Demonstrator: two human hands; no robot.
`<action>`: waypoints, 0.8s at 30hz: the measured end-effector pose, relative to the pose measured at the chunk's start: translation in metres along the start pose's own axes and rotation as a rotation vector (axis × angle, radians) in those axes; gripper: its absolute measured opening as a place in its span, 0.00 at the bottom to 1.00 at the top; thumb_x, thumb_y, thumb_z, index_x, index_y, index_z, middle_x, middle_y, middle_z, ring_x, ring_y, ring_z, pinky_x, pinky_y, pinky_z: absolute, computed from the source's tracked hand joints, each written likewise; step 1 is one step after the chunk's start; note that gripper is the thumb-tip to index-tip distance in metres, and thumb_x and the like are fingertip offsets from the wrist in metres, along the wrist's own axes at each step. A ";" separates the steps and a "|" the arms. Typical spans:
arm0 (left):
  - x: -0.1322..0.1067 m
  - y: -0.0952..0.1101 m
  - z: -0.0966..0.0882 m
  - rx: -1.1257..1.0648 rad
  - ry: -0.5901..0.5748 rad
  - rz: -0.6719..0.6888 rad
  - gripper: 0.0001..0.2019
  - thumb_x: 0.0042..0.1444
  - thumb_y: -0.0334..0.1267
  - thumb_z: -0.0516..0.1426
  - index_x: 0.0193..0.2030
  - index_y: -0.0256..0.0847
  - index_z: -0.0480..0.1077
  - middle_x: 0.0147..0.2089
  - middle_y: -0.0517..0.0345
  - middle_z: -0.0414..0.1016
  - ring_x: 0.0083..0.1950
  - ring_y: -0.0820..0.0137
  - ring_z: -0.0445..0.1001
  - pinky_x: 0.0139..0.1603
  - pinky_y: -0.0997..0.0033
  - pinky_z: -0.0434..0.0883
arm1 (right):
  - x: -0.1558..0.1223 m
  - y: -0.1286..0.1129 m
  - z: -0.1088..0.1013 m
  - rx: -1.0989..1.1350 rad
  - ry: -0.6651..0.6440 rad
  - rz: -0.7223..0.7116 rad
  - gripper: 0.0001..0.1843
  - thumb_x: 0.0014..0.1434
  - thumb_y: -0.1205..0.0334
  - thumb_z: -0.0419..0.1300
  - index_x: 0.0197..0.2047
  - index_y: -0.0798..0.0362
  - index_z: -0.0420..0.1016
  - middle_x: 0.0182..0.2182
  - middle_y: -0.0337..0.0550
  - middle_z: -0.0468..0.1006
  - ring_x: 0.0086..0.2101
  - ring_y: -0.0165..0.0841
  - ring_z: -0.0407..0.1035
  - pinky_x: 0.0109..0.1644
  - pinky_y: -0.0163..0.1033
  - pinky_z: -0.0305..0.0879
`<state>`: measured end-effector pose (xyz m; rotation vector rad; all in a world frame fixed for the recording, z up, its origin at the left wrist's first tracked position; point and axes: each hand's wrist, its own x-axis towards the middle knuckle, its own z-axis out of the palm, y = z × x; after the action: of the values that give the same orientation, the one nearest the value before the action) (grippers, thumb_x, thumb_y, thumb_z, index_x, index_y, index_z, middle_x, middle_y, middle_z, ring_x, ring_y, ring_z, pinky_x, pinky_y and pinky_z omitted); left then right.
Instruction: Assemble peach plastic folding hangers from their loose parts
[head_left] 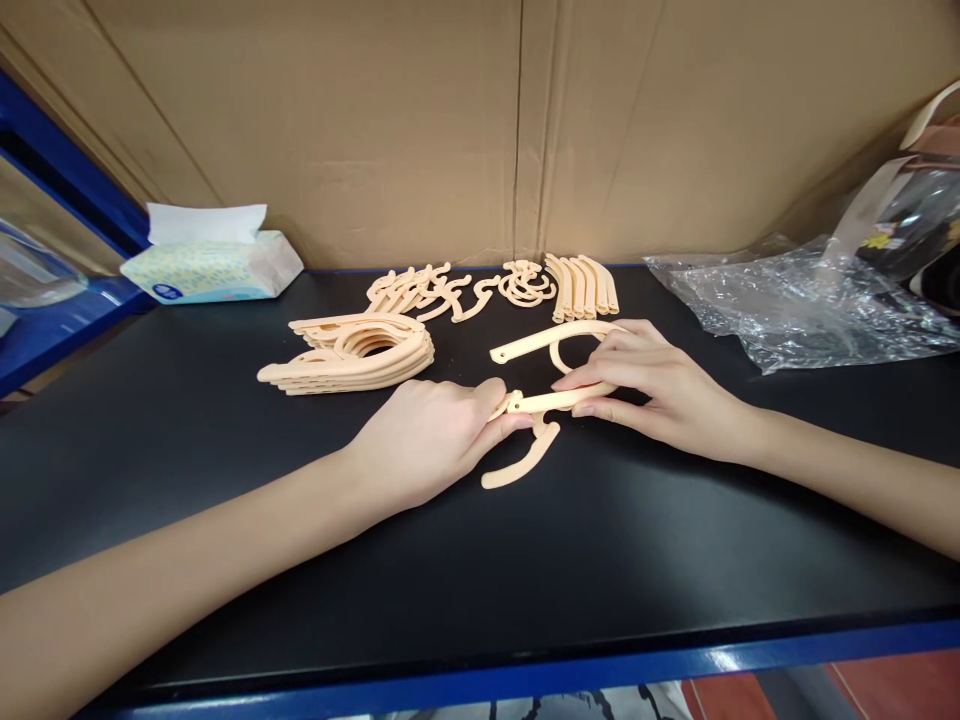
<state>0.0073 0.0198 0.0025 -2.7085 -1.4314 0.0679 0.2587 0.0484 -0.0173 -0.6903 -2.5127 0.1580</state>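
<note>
A peach plastic folding hanger lies on the black table between my hands. My left hand pinches its left joint, fingers closed, where a short curved arm hangs toward me. My right hand grips the hanger's right part, fingers pressed over the bar and the curved piece behind it. A stack of finished hangers lies to the left of my hands. Loose hooks, small rings and a row of curved arms lie at the back.
A tissue pack sits at the back left. Crumpled clear plastic wrap and a bag fill the back right. Cardboard lines the wall behind. A blue edge borders the table's front.
</note>
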 end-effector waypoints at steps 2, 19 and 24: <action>0.000 -0.001 0.000 0.006 0.018 0.009 0.23 0.70 0.54 0.42 0.31 0.40 0.63 0.22 0.59 0.70 0.23 0.66 0.72 0.22 0.72 0.46 | 0.001 0.001 0.001 -0.008 0.003 -0.012 0.09 0.66 0.60 0.59 0.48 0.50 0.75 0.35 0.37 0.79 0.41 0.32 0.69 0.57 0.45 0.54; -0.004 -0.003 0.007 0.199 0.280 0.156 0.25 0.70 0.51 0.44 0.29 0.38 0.66 0.20 0.57 0.74 0.18 0.65 0.73 0.19 0.72 0.43 | 0.001 0.001 0.000 -0.006 0.003 -0.050 0.11 0.67 0.61 0.57 0.50 0.51 0.77 0.34 0.39 0.81 0.37 0.33 0.68 0.54 0.47 0.57; -0.006 -0.005 0.010 0.285 0.433 0.250 0.25 0.72 0.47 0.41 0.29 0.36 0.67 0.18 0.57 0.69 0.16 0.64 0.71 0.18 0.71 0.42 | 0.000 0.000 -0.001 -0.014 -0.033 -0.064 0.13 0.68 0.60 0.55 0.51 0.53 0.76 0.35 0.40 0.81 0.37 0.32 0.66 0.53 0.46 0.56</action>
<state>-0.0004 0.0181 -0.0069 -2.4505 -0.8877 -0.2627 0.2588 0.0483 -0.0165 -0.6165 -2.5665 0.1306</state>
